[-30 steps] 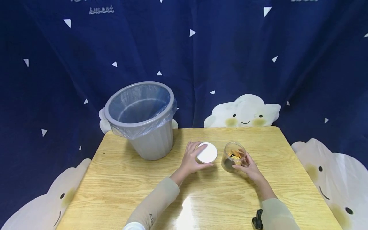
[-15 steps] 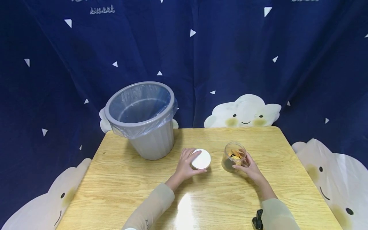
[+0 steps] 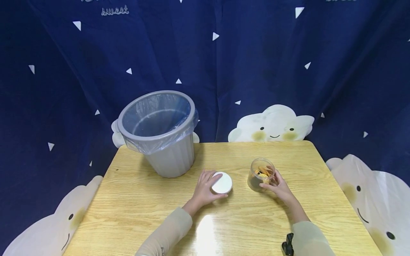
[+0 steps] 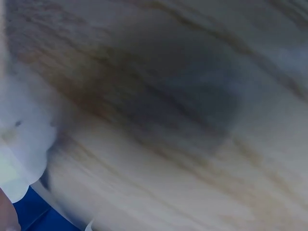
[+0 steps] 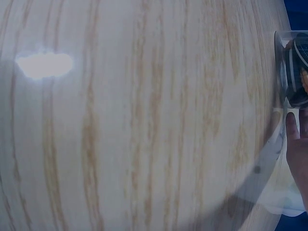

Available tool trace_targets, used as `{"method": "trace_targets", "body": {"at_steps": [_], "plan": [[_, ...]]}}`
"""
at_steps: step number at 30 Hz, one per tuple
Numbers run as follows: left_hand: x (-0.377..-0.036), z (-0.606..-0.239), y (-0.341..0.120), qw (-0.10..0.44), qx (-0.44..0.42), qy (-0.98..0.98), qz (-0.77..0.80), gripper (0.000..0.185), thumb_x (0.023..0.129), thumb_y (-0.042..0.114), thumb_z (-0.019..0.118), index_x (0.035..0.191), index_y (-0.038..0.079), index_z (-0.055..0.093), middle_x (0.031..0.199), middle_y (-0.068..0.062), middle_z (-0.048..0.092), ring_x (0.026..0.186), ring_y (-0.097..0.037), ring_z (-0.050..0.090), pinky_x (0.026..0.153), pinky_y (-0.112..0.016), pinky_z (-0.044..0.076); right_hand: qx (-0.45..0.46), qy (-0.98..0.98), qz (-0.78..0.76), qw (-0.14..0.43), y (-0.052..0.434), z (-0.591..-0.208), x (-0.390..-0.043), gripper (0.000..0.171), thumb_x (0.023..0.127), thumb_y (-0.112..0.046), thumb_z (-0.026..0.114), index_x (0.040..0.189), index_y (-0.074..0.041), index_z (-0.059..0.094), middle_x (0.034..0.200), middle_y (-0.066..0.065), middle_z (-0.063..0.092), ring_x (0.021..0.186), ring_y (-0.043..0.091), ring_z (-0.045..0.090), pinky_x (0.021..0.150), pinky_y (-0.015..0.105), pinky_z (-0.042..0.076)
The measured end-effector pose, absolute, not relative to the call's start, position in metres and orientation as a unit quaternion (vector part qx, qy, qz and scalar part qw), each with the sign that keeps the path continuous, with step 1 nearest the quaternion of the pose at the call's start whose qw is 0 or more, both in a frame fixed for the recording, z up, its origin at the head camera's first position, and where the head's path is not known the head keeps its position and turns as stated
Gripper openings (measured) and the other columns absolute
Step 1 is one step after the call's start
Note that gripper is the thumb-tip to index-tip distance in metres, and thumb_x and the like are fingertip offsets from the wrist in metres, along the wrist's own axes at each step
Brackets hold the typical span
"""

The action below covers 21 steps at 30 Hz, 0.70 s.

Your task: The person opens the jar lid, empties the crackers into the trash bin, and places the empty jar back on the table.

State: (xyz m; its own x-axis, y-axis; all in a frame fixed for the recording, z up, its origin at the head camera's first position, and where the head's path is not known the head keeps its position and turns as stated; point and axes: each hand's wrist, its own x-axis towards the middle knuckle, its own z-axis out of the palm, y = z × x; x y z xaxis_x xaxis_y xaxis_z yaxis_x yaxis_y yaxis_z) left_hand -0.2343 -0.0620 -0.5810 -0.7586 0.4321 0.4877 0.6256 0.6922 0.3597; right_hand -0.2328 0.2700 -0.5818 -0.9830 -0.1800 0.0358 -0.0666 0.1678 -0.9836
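Left hand [image 3: 202, 190] gripping round white lid [image 3: 221, 183] mid-tabletop, right hand [image 3: 278, 185] clasping clear cylindrical jar [image 3: 260, 174], ribbed grey bin [image 3: 166, 156] near far-left corner

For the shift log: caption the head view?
Left hand grips white lid; right hand holds open jar.

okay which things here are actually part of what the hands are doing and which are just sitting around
In hand:
left hand holding the white lid
right hand gripping the clear jar, open, with bits inside

Sitting around:
grey lined bin on the wooden table
blue cloud curtain
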Motion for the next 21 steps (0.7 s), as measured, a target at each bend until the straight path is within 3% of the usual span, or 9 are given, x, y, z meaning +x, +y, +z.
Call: {"method": "trace_targets", "body": {"at_steps": [9, 21], "plan": [[-0.233, -0.587, -0.067, 0.176, -0.297, -0.906, -0.244, 0.08, 0.062, 0.058, 0.073, 0.129, 0.019, 0.051, 0.126, -0.009, 0.051, 0.117, -0.023, 0.043, 0.104, -0.054, 0.025, -0.079, 0.768, -0.634, 0.044, 0.27, -0.582, -0.233, 0.084, 0.081, -0.009, 0.069, 0.146, -0.013, 0.016, 0.146, 0.016, 0.023, 0.133, 0.037, 0.021, 0.105, 0.049, 0.022], [-0.232, -0.593, -0.068, 0.153, -0.278, -0.923, -0.218, 0.079, 0.062, 0.061, 0.072, 0.127, 0.021, 0.052, 0.124, -0.004, 0.051, 0.116, -0.022, 0.043, 0.104, -0.055, 0.024, -0.08, 0.765, -0.638, 0.046, 0.269, -0.58, -0.232, 0.083, 0.081, -0.009, 0.068, 0.146, -0.013, 0.016, 0.145, 0.017, 0.024, 0.133, 0.037, 0.022, 0.106, 0.051, 0.021]]}}
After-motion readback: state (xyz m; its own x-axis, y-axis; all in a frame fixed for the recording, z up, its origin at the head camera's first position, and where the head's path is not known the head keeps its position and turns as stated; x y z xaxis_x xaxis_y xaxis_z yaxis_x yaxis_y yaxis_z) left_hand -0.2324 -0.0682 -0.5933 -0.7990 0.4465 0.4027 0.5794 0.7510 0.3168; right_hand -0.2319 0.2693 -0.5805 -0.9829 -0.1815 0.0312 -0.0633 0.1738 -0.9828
